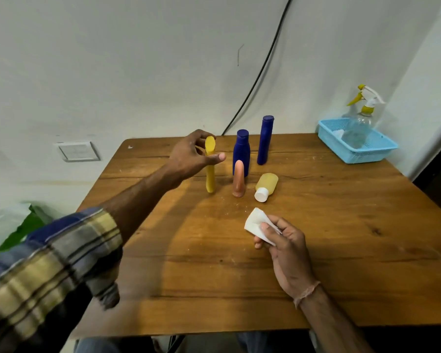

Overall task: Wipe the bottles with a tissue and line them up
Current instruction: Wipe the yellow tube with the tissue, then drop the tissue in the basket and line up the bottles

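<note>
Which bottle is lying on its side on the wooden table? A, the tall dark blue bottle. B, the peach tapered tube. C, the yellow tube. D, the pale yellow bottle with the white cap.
D: the pale yellow bottle with the white cap lies flat, cap toward the camera.

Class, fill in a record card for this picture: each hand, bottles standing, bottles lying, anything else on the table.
Left hand: grips the yellow bottle near its top
Right hand: holds the tissue
Standing: yellow bottle, short blue bottle, tall blue bottle, peach bottle
Lying: pale bottle with white cap
Elsewhere: blue basket holding a spray bottle, at the table's far right corner
</note>
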Motion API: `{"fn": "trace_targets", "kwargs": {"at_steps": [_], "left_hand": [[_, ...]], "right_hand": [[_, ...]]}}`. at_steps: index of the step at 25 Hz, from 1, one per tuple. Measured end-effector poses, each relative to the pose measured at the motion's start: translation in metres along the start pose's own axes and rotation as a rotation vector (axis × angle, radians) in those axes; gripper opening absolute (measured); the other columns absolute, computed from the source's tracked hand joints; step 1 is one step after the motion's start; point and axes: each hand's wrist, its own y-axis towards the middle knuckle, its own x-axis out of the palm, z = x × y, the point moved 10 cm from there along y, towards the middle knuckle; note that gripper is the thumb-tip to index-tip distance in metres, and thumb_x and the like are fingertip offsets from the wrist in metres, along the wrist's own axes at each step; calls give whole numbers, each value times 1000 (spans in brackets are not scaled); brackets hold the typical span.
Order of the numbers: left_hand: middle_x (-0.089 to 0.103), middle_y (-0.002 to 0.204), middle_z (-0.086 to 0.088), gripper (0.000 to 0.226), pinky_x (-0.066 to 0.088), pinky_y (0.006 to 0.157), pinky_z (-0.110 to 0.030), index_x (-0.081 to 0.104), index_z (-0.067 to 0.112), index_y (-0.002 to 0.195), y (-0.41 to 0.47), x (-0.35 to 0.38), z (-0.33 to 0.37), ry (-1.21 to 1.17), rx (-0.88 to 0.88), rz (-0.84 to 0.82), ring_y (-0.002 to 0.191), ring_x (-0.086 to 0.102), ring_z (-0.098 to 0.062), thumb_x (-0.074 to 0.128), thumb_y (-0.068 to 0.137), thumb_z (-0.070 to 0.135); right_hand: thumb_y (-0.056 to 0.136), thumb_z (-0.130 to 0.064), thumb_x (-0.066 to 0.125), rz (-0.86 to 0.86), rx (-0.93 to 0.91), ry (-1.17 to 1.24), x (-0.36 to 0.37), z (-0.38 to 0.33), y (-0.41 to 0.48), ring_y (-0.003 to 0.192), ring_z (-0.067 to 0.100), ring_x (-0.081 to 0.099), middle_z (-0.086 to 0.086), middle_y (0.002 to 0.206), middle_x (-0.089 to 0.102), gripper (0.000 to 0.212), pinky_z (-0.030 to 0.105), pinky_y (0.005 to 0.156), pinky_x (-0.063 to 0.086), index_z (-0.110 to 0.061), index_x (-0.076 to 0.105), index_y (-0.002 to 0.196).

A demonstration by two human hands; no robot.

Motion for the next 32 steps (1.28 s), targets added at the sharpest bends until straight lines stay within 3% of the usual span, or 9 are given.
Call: {"fn": "trace_targets", "kwargs": {"at_steps": [8, 13, 17, 20, 23, 25, 27, 30, 32], "left_hand": [[59, 109, 5, 54, 56, 86, -36, 57, 24, 125, 34, 20, -19, 5, -45, -49, 110, 60, -23, 85, 80, 39], [56, 132, -2, 70, 50, 83, -31, 48, 20, 141, 30, 20, -23, 20, -52, -19, 114, 54, -19, 83, 83, 38], [49, 148, -5, 89, 51, 89, -36, 36, 23, 153, 20, 19, -26, 7, -88, -54, 117, 52, -19, 84, 80, 40], [53, 131, 1, 86, 52, 86, -35, 41, 23, 148, -10, -5, -29, -61, -69, 141, 112, 55, -18, 83, 79, 49], [63, 97, -7, 50, 52, 69, -37, 61, 11, 114, -73, -29, -30, -191, 94, 430, 83, 58, -20, 74, 85, 49], [66, 87, -10, 34, 52, 63, -38, 65, 11, 98, -106, -7, -33, -240, 98, 363, 76, 61, -27, 73, 88, 43], [69, 88, -13, 25, 57, 65, -34, 68, 12, 95, -126, 36, -39, -321, 1, 163, 79, 65, -26, 77, 88, 34], [73, 104, -19, 44, 60, 87, -50, 72, 14, 109, -144, 99, -39, -559, -148, -161, 99, 70, -38, 86, 76, 40], [75, 103, -20, 43, 58, 87, -57, 76, 14, 106, -146, 115, -38, -623, -175, -219, 97, 70, -45, 86, 75, 41]], "right_hand": [[98, -21, 58, 34, -57, -73, -1, -3, 0, 67, 22, 64, 13, 80, 72, 17, 35, 64, 53, -12, 71, 105], [100, -21, 55, 53, -72, -100, -1, -3, -1, 61, 20, 64, 12, 75, 72, 16, 32, 59, 54, -14, 69, 102], [100, -21, 54, 43, -72, -85, -1, -3, -1, 60, 19, 64, 14, 76, 71, 18, 29, 53, 51, -10, 68, 104], [100, -21, 55, 48, -61, -86, -3, -1, -2, 59, 18, 64, 12, 80, 71, 17, 28, 50, 50, -11, 68, 104], [98, -21, 57, 72, -47, -93, -5, 0, 1, 59, 13, 60, 5, 85, 72, 14, 27, 52, 49, -17, 70, 101], [97, -21, 59, 68, -20, -95, -2, 2, 3, 63, 11, 59, 3, 92, 71, 13, 27, 53, 49, -18, 71, 101], [94, -19, 62, 17, 6, -70, 4, 3, 5, 71, 11, 61, 4, 99, 70, 14, 28, 55, 49, -17, 73, 102], [88, -20, 68, -108, 31, -91, 16, -2, 2, 83, 14, 67, 7, 106, 73, 24, 27, 59, 52, -18, 71, 111], [86, -17, 71, -129, 23, -137, 13, -7, 0, 90, 18, 70, 9, 109, 73, 29, 28, 62, 54, -17, 69, 115]]}}
